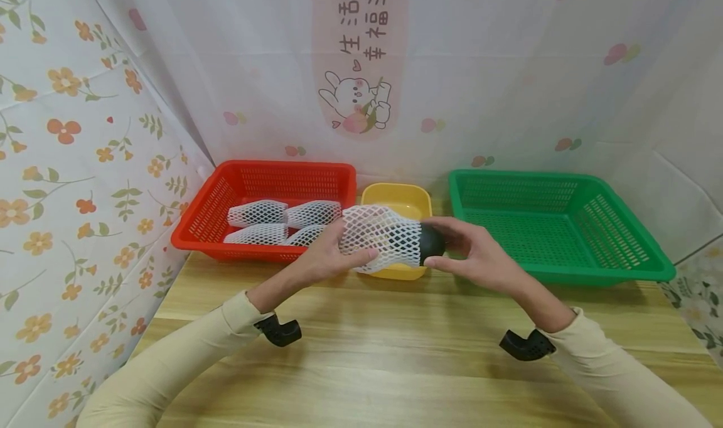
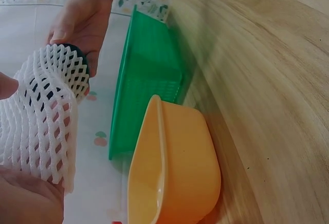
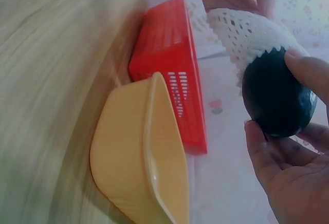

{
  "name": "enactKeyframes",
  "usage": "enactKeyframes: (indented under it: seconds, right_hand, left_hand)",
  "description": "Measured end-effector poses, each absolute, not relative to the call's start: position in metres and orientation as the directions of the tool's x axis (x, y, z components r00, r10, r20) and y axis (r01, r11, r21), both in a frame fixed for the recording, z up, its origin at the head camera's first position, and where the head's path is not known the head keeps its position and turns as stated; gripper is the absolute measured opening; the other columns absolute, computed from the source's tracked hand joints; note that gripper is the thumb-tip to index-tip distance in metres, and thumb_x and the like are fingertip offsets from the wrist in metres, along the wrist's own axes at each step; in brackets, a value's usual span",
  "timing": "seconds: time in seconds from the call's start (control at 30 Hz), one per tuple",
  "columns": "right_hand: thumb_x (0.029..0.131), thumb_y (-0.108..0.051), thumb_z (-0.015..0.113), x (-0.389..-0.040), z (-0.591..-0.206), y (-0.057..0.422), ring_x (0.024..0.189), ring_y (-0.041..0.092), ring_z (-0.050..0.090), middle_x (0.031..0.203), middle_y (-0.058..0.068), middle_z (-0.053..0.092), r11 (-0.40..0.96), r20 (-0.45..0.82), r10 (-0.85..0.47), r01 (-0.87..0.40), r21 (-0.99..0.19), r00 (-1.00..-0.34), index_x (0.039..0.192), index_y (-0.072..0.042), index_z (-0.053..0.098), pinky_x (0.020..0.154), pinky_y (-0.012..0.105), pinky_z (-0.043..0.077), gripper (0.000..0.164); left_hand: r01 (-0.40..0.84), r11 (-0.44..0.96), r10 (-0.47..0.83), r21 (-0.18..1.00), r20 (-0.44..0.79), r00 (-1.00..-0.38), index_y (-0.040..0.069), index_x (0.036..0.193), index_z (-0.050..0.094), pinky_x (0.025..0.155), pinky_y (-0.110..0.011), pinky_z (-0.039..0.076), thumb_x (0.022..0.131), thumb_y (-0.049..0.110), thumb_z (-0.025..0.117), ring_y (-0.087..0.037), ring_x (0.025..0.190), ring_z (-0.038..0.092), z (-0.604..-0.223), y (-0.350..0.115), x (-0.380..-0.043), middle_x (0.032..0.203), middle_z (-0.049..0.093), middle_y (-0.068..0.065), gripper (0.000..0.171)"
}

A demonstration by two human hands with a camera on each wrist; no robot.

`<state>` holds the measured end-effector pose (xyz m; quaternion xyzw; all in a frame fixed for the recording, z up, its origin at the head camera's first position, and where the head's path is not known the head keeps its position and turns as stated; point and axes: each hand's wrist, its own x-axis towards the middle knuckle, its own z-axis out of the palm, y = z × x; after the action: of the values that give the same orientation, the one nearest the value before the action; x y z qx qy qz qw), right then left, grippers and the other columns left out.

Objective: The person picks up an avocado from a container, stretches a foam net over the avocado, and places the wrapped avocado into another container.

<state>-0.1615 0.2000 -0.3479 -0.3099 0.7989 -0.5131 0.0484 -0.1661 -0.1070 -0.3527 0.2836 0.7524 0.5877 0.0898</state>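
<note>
A white foam net sleeve (image 1: 375, 236) lies stretched between the two hands, over the yellow container. My left hand (image 1: 327, 255) grips its left end, thumb across the front. Out of the sleeve's right end sticks a smooth, dark, egg-shaped fruit (image 1: 432, 241), and dark patches show through the mesh. My right hand (image 1: 480, 255) holds the bare end of this fruit between thumb and fingers. From the right wrist view, the fruit (image 3: 277, 95) looks glossy, with the net's zigzag edge (image 3: 267, 52) around its far part. In the left wrist view the netting bulges wide near the left palm.
At the left, a red basket (image 1: 209, 249) holds several white foam net pieces (image 1: 257, 213). The yellow container (image 1: 395, 192) stands between it and a green basket (image 1: 565, 274) at the right. A printed curtain (image 1: 480, 89) hangs behind the wooden table (image 1: 361, 353).
</note>
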Motion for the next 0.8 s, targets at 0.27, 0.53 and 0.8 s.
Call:
enactKeyframes:
  seconds: [0.27, 0.53, 0.8]
  right_hand:
    - [0.092, -0.004, 0.075, -0.158, -0.35, 0.189, 0.112, 0.03, 0.063, 0.136, 0.016, 0.055, 0.196, 0.222, -0.537, -0.377, -0.905, -0.814, 0.145, -0.001, 0.05, 0.09, 0.035, 0.054, 0.059]
    - [0.091, -0.001, 0.075, -0.154, -0.349, 0.183, 0.114, 0.032, 0.062, 0.136, 0.019, 0.055, 0.132, 0.214, -0.519, -0.324, -0.937, -0.828, 0.144, 0.001, 0.049, 0.09, 0.037, 0.055, 0.059]
    - [0.089, -0.002, 0.078, -0.151, -0.351, 0.178, 0.099, 0.029, 0.07, 0.124, 0.018, 0.065, 0.167, 0.243, -0.426, -0.34, -0.925, -0.871, 0.14, -0.001, 0.056, 0.079, 0.036, 0.059, 0.055]
  left_hand:
    - [0.343, 0.197, 0.557, 0.918, 0.184, -0.81, 0.007, 0.143, 0.049, 0.096, -0.038, 0.051, 0.091, 0.024, 0.074, -0.023, 0.11, 0.059, -0.352, -0.108, -0.166, 0.126, 0.062, -0.004, 0.06]
    - [0.332, 0.157, 0.593, 0.93, 0.18, -0.785, 0.009, 0.141, 0.05, 0.091, -0.038, 0.054, 0.091, 0.02, 0.075, -0.024, 0.105, 0.061, -0.35, -0.107, -0.166, 0.123, 0.064, -0.003, 0.057]
    - [0.333, 0.154, 0.594, 0.93, 0.182, -0.783, 0.01, 0.141, 0.049, 0.089, -0.039, 0.055, 0.091, 0.022, 0.076, -0.024, 0.105, 0.059, -0.35, -0.106, -0.168, 0.123, 0.062, -0.003, 0.058]
